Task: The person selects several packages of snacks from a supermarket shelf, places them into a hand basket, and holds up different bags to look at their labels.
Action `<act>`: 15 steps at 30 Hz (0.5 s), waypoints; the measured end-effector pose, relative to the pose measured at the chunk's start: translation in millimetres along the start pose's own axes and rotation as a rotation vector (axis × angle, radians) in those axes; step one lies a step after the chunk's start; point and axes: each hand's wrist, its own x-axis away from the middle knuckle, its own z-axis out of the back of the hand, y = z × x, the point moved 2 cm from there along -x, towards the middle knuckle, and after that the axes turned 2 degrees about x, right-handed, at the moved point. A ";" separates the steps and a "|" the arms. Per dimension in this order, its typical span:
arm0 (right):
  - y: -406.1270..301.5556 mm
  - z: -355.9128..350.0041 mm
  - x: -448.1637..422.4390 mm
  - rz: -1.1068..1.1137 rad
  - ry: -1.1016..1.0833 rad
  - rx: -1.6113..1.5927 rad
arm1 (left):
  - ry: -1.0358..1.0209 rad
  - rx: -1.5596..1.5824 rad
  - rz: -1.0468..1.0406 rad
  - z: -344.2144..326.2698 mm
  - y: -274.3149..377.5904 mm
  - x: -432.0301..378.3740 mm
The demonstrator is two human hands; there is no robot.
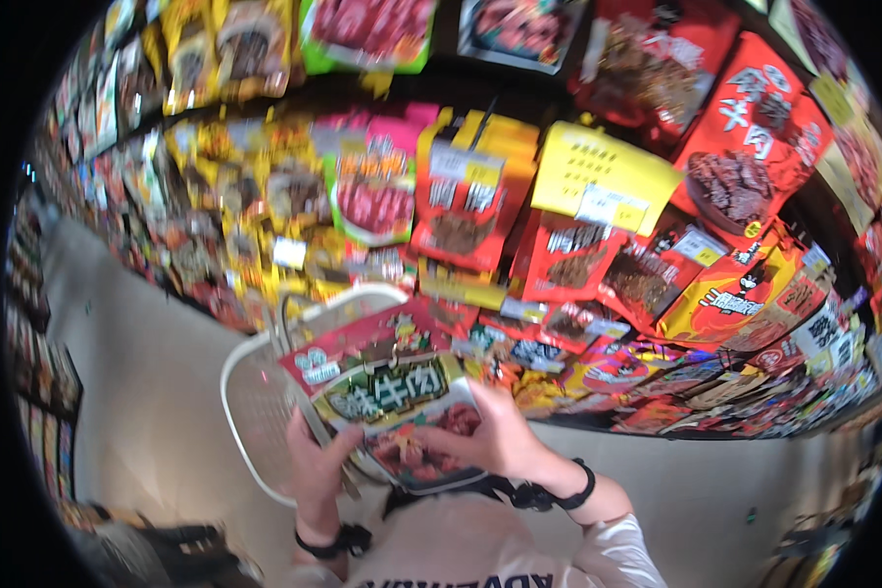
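In front of my body I hold a green-and-gold snack bag (395, 408) printed with large characters and a picture of meat pieces. My right hand (496, 434) grips its right side, thumb lying over the printed meat. My left hand (316, 456) is at the lower left edge, its thumb on the front and its other fingers partly hidden. Just behind this bag, a maroon snack bag (367, 339) shows its upper part; whether a hand also holds it, I cannot tell. A pale plastic shopping basket (226, 397) is beside and beneath my left hand, its inside partly covered by the bags.
A curved shop display ahead holds many bagged snacks, among them red bags (459, 220), yellow bags (250, 184) and an orange-yellow bag (735, 294). A yellow price sign (603, 176) juts out. Grey floor (154, 367) extends left, with shelves (44, 367) beyond.
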 end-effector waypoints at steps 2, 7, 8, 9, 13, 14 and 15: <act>-18.1 15.4 -15.9 0.108 0.081 0.040 | 0.020 0.014 0.010 8.8 -0.6 -4.2; -61.6 83.1 -51.8 0.206 0.261 -0.008 | 0.067 0.088 -0.033 8.9 -9.2 -19.0; -70.5 97.4 -59.0 0.151 0.298 -0.072 | 0.037 0.062 -0.050 8.4 -8.7 -23.6; -80.5 109.1 -68.4 0.095 0.315 -0.152 | 0.063 0.053 -0.013 11.9 -8.5 -25.1; -93.4 149.6 -116.5 0.393 0.438 -0.252 | 0.074 -0.001 0.084 4.3 -4.6 -26.4; -91.8 160.2 -130.0 0.412 0.431 -0.256 | 0.091 -0.018 0.105 2.3 -5.9 -27.3; -93.8 169.8 -141.4 0.400 0.430 -0.181 | 0.098 -0.039 0.101 0.3 -4.9 -29.3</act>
